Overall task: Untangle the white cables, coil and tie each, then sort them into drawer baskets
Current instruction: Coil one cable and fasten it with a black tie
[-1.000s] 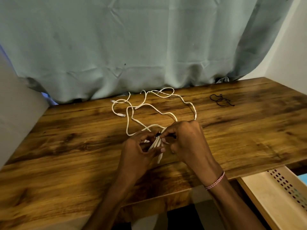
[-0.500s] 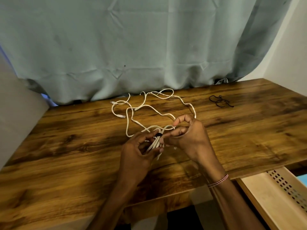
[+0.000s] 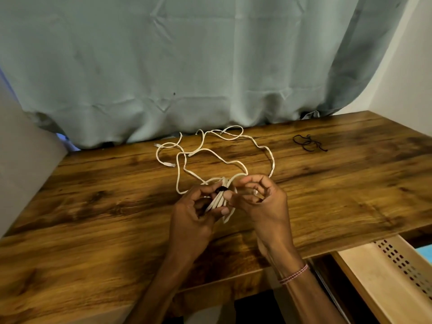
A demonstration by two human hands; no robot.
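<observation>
A folded bundle of white cable (image 3: 219, 199) sits between both hands over the middle of the wooden desk (image 3: 93, 206). My left hand (image 3: 194, 216) grips the bundle from below. A black tie (image 3: 221, 189) wraps the bundle's top. My right hand (image 3: 259, 199) pinches at the tie with thumb and forefinger, its other fingers curled. More white cable (image 3: 210, 153) lies in loose tangled loops on the desk behind the hands, with a connector end (image 3: 170, 164) at the left.
Loose black ties (image 3: 307, 142) lie at the desk's back right. A teal curtain (image 3: 187, 66) hangs behind the desk. An open drawer with a perforated beige basket (image 3: 383, 272) shows at the lower right, below the desk edge.
My right hand has turned palm-up and shifted slightly right, fingers opening out from the bundle. The left hand keeps its hold on the bundle. The loose cable has not moved.
</observation>
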